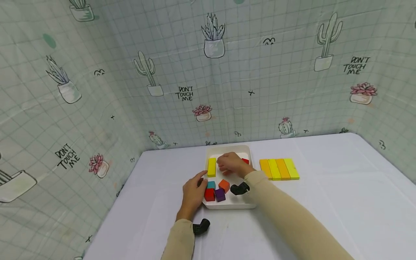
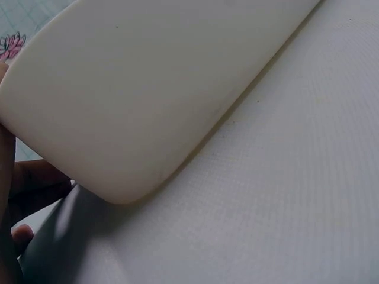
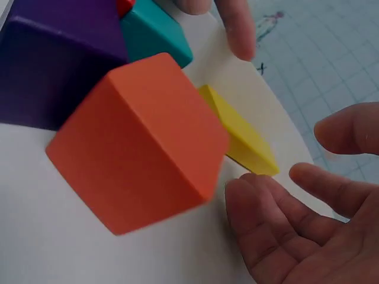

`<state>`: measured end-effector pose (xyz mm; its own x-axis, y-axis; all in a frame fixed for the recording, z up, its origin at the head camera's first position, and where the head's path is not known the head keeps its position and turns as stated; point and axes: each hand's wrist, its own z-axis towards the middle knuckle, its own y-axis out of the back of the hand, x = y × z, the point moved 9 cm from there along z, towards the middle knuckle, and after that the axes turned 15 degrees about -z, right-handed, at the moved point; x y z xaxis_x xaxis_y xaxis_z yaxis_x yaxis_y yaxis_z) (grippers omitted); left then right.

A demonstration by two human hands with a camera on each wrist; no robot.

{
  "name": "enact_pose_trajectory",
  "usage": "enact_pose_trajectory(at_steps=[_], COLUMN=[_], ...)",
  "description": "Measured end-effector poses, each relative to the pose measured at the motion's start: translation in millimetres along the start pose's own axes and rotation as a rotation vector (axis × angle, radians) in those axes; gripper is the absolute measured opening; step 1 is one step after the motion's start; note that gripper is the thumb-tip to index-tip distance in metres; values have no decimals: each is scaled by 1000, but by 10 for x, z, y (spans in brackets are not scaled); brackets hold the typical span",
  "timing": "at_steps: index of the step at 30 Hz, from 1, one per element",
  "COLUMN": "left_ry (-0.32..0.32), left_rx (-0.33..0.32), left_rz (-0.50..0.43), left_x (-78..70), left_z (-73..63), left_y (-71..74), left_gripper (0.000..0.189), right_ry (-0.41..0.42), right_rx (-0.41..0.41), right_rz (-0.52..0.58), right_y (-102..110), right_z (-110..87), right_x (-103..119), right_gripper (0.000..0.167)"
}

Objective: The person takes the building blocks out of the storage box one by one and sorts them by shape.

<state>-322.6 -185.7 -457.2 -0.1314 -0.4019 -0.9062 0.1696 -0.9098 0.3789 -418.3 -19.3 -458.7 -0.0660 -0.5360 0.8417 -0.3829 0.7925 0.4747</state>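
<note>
My left hand (image 1: 192, 193) rests along the left side of a white tray (image 1: 230, 207), fingers loosely extended. In the left wrist view its fingers (image 2: 41, 183) show beside the tray's outer wall (image 2: 130, 112). My right hand (image 1: 232, 163) is over the far half of the tray, beside a yellow block (image 1: 212, 167). The right wrist view shows its relaxed fingers spread apart near that yellow block (image 3: 246, 133), with nothing between them. An orange cube (image 1: 224, 185), a purple cube (image 1: 220, 195), a red cube (image 1: 209, 195) and a teal block (image 1: 211, 185) sit in the near half.
Another red block (image 1: 245, 161) shows near the tray's far right, partly behind the right hand. On the white table (image 1: 341, 187), right of the tray, several yellow and orange blocks (image 1: 279, 169) lie side by side. A patterned cloth (image 1: 253, 72) hangs behind.
</note>
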Motion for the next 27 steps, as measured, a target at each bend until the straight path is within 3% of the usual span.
enact_pose_trajectory(at_steps=[5,17,27], left_ry=[6,-23,-14], left_rx=[0,-23,-12], left_rz=[-4,13,8], left_x=[14,1,12], left_z=[1,23,25], left_y=[-17,35,11], left_gripper=[37,36,37], right_ry=[-6,-62,-77], right_rx=[12,-103,-152], right_rz=[59,253,210], right_y=[-83,-159,-169], right_z=[34,41,39], right_x=[-27,3,1], right_gripper=[45,45,41])
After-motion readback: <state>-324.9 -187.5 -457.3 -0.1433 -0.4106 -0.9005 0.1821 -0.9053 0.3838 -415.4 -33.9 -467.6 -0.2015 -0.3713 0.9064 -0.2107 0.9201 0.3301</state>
